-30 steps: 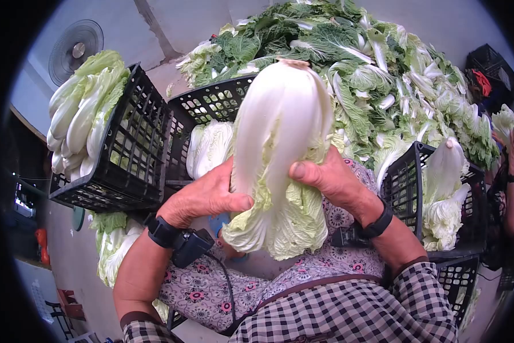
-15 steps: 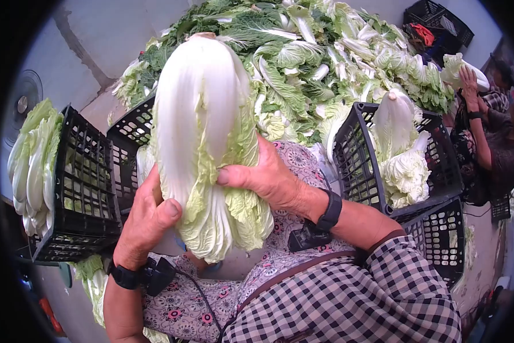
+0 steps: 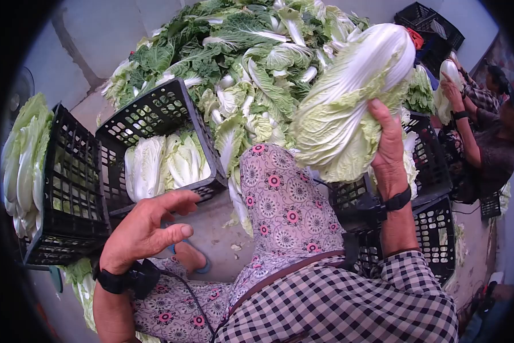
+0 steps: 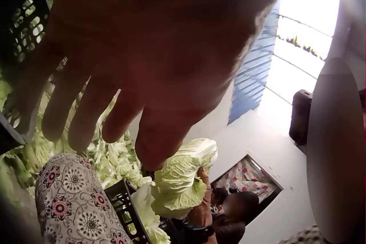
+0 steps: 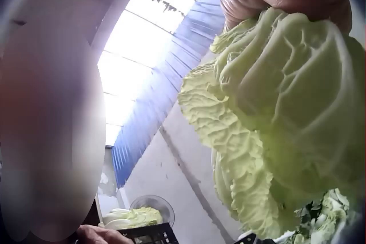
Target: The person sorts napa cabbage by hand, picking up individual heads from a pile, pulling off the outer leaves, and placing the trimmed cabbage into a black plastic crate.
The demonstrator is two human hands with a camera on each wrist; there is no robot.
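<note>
Right hand [image 3: 389, 150] raised, fingers and thumb curled round the leafy lower part of a napa cabbage [image 3: 348, 103], which it holds aloft, tilted, pale stem end uppermost, above the black crate at right [image 3: 431, 166]; that crate holds further pale cabbage, largely hidden behind the held head and the forearm; a second black crate [image 3: 440, 240] sits just below it, contents not discernible. Left hand [image 3: 145, 228] free, fingers relaxed and spread, holding nothing, over the floor [image 3: 217, 228] in front of the middle crate [image 3: 154, 114]; middle crate tipped toward the viewer and holding trimmed cabbages [image 3: 165, 163] side by side; left crate [image 3: 68, 188] likewise tipped, with cabbages stacked [image 3: 22, 154] at its far side. Behind the crates, a large heap of loose green leaves [image 3: 257, 51]; another black crate [image 3: 431, 23] beyond it. A second person [image 3: 491, 143] at far right lifts a cabbage [image 3: 447, 86]. No legible writing or labels on any crate.
</note>
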